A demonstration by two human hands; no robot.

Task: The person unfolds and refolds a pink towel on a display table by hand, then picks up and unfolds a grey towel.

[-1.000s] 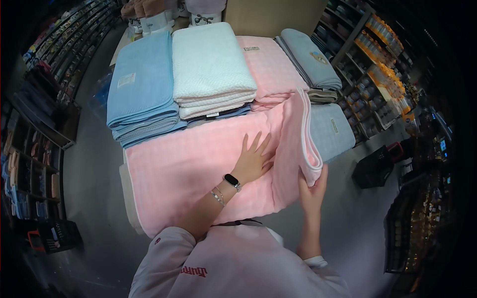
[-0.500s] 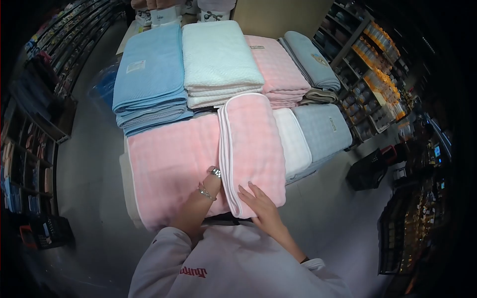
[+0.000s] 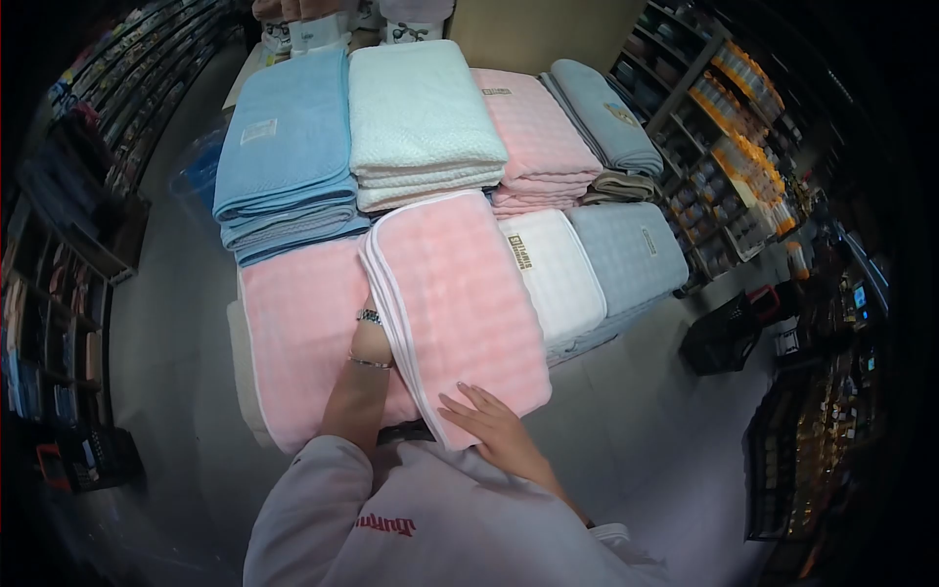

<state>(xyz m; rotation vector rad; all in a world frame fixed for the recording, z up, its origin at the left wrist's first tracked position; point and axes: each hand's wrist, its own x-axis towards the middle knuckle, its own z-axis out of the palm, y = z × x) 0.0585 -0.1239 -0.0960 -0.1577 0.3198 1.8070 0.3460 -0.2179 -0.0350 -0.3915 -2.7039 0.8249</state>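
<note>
A folded pink checked towel (image 3: 460, 293) with white edging lies tilted over a larger pink towel (image 3: 303, 333). My left hand (image 3: 372, 338), with a watch and a bracelet at the wrist, reaches in beneath the folded part; its fingers are hidden. On the front end of that folded towel, my right hand (image 3: 492, 425) rests with fingers spread and flat. Just right of it lie a white towel (image 3: 562, 279) with a dark label and a grey-blue towel (image 3: 636, 254).
Behind are stacks of blue towels (image 3: 284, 147), white towels (image 3: 425, 117) and pink towels (image 3: 538, 127), plus a rolled grey towel (image 3: 602, 117). Black baskets (image 3: 724, 333) stand on the floor to either side. Stocked shelves (image 3: 743, 137) line both edges.
The folded pink towel has swung left and opened flatter, uncovering the white towel's label. My left hand has moved left and further beneath it; my right hand slid slightly left and toward me.
</note>
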